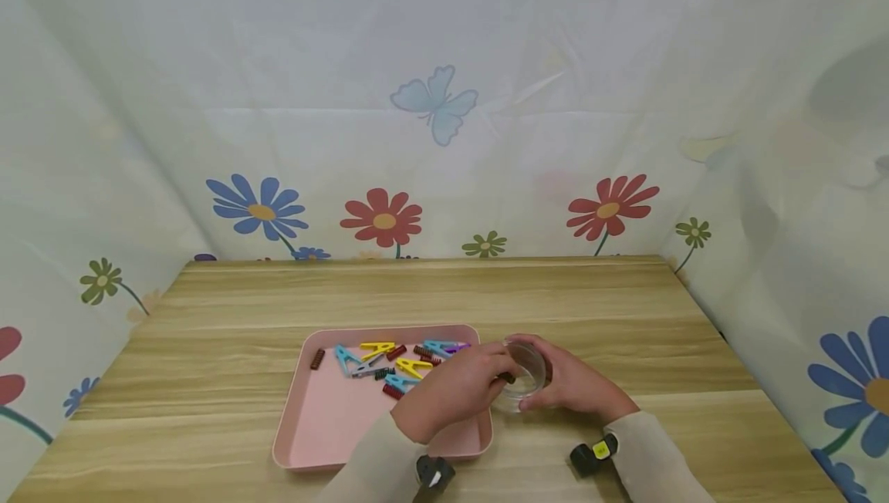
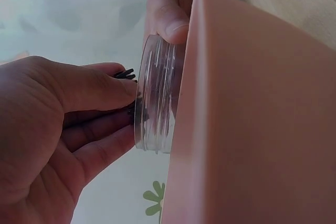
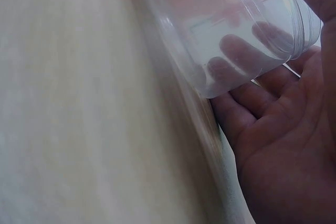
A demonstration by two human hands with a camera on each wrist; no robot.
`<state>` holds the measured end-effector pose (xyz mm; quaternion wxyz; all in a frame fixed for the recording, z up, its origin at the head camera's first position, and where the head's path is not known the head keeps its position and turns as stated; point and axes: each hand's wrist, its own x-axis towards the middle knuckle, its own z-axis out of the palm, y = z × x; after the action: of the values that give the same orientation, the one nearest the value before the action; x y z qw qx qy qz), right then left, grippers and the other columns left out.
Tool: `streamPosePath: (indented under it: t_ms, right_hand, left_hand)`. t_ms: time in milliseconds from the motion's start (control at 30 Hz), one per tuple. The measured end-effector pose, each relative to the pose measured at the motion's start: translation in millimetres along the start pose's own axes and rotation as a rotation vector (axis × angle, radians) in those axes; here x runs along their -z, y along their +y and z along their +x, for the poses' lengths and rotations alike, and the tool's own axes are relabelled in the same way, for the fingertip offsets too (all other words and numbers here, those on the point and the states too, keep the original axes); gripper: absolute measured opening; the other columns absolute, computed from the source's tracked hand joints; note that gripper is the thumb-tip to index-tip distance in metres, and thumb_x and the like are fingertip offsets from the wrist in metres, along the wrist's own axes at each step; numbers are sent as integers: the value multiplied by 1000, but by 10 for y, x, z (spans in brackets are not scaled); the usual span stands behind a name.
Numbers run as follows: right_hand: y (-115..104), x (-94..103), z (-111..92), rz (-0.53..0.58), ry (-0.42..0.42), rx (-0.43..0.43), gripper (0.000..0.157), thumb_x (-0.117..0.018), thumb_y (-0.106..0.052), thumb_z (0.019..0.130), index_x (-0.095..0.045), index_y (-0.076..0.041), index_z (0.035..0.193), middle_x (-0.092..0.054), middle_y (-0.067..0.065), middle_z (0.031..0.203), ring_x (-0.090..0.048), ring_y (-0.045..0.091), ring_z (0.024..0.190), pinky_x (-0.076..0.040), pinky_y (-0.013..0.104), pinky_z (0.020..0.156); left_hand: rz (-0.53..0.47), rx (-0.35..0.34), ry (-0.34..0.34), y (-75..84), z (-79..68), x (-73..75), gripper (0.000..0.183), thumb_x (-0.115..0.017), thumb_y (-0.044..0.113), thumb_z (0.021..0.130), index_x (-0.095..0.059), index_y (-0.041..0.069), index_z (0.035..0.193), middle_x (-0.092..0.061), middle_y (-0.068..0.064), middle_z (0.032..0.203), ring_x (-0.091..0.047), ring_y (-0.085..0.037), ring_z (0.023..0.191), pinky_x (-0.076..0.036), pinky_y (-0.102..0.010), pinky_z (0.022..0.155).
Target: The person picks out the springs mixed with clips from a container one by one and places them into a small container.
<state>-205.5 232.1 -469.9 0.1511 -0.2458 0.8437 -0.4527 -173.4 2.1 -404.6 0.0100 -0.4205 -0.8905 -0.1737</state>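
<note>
My right hand [image 1: 576,386] holds a clear jar [image 1: 531,381] with a threaded rim, its fingers around the side, just right of the pink tray [image 1: 316,430]. Seen from the right wrist, the fingers show through the jar's transparent wall [image 3: 226,40]. My left hand [image 1: 454,386] reaches over the tray's right side to the jar's mouth. Between thumb and fingers it pinches a small dark hair claw clip [image 2: 126,73], whose teeth show at the jar's rim. The left forearm and hand hide part of the tray.
In the tray lie yellow clothespins [image 1: 413,366], blue clothespins [image 1: 345,360], a grey clothespin [image 1: 366,368] and several small claw clips, one brown clip [image 1: 317,359] apart at the left. The wooden table [image 1: 229,349] ends at a flowered curtain [image 1: 444,179] on the back and sides.
</note>
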Motion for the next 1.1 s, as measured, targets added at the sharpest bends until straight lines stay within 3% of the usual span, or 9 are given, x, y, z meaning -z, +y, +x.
streamPosePath:
  t_ms: [500, 800, 1100]
  right_hand:
    - [15, 9, 6, 36, -24, 27, 86, -86, -29, 72, -37, -33, 143, -46, -9, 146, -42, 17, 138, -33, 19, 109]
    - [29, 15, 11, 20, -24, 28, 87, -85, -30, 72, -36, -34, 143, -44, -10, 147, -41, 17, 138, -33, 18, 108]
    - [25, 6, 9, 32, -19, 45, 86, -86, -29, 71, -38, -32, 142, -47, -10, 144, -43, 17, 137, -33, 16, 107]
  left_hand:
    - [-30, 23, -25, -18, 1, -2, 24, -58, 11, 95, -70, 17, 115, -64, 7, 114, -60, -3, 101, -50, -18, 90]
    - [-54, 39, -19, -24, 3, 12, 24, -59, 9, 94, -71, 18, 113, -64, 7, 111, -59, -1, 93, -50, -15, 83]
    - [-17, 42, 1, -16, -25, 67, 23, -60, 11, 94, -71, 16, 114, -64, 5, 112, -61, -5, 97, -51, -18, 86]
